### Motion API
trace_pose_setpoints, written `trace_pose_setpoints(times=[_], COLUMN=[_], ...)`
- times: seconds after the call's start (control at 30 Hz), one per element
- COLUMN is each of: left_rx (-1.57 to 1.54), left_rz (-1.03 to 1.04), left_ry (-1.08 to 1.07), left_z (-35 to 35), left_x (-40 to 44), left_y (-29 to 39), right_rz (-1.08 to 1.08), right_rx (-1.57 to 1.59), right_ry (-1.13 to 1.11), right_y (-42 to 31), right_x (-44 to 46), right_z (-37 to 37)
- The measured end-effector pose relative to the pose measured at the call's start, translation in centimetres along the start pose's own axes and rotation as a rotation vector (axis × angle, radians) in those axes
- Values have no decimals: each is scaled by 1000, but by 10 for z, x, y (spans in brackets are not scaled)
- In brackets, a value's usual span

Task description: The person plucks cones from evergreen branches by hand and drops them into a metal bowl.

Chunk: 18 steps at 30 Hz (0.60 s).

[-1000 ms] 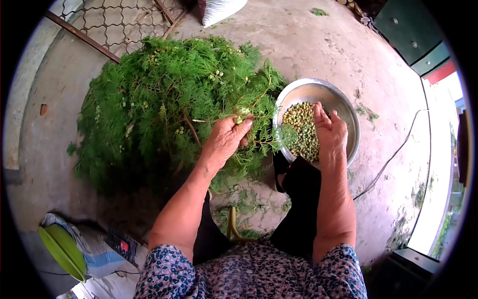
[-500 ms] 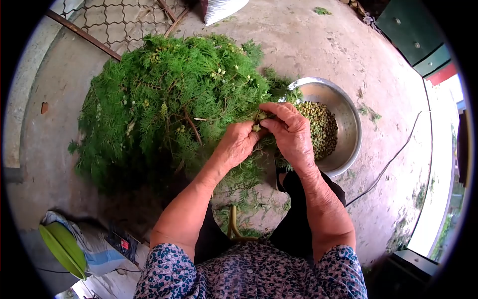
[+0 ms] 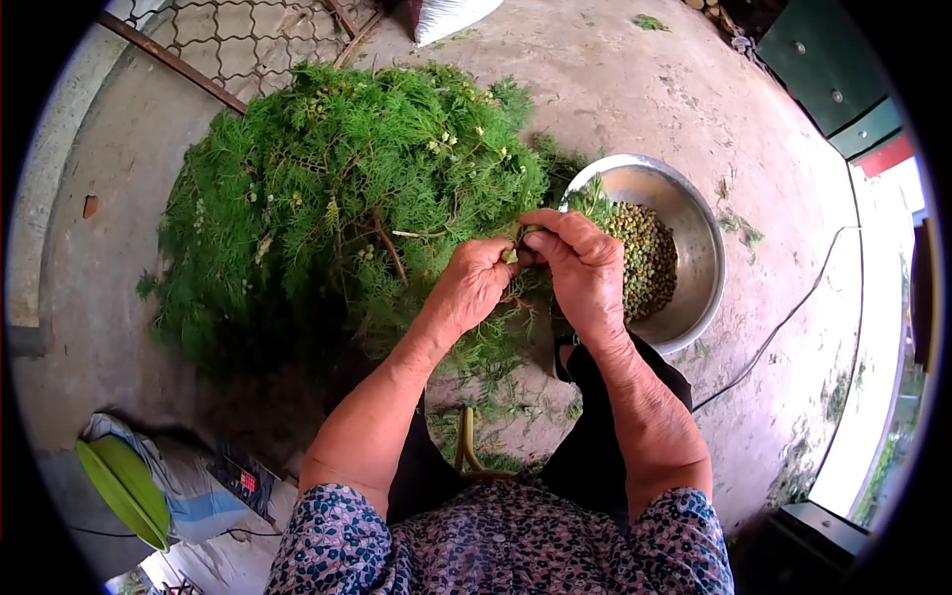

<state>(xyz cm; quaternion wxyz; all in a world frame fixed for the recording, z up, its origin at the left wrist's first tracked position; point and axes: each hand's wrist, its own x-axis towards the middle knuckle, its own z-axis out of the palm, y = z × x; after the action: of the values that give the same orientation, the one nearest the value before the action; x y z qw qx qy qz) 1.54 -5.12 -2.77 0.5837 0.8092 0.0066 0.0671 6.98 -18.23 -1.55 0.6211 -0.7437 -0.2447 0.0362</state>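
Note:
My left hand (image 3: 474, 286) is closed, with thumb and forefinger pinching a small conifer sprig that bears a pale green cone (image 3: 510, 256). Against it, my right hand (image 3: 585, 263) is also closed, its thumb and forefinger pinched at the same sprig. Feathery green foliage (image 3: 593, 201) shows just beyond the right knuckles, over the bowl's rim. Beside the right hand stands a wide metal bowl (image 3: 702, 258), partly filled with small green and brown cones (image 3: 650, 263). A big heap of cut conifer branches (image 3: 327, 198) lies ahead and to the left.
A white sack (image 3: 451, 20) and a metal lattice (image 3: 253, 45) are at the far side. Green cabinets (image 3: 823, 69) stand far right, with a cable (image 3: 783, 337) along the concrete floor. At lower left sits a green basin (image 3: 124, 491). Loose clippings (image 3: 491, 382) lie between my feet.
Both hands stay together at nearly the same spot. The right fingers have curled in closer around the sprig by the left fingertips. The whole view has shifted slightly.

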Motion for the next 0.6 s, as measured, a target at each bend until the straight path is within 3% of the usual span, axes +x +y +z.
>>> trace_pose_setpoints(times=[0.07,0.17,0.23,0.5,0.6], left_rx=[-76,-88,101,48,43], left_rz=[-27,-4,-119,-129,-152], left_ry=[-14,-11,-58,-14,7], left_z=[-1,-2,-4,-5,-4], left_x=[0,0,-1,0,3], left_y=[4,10,7,5,1], right_rz=[244,422,443,625,588], right_rx=[295,408,473,983,918], right_ry=[0,-7,-19,-118,-98], right_y=[-3,-5,2,16,15], right_x=[2,6,7,10,6], right_z=[0,-5,-5,-14,-13])
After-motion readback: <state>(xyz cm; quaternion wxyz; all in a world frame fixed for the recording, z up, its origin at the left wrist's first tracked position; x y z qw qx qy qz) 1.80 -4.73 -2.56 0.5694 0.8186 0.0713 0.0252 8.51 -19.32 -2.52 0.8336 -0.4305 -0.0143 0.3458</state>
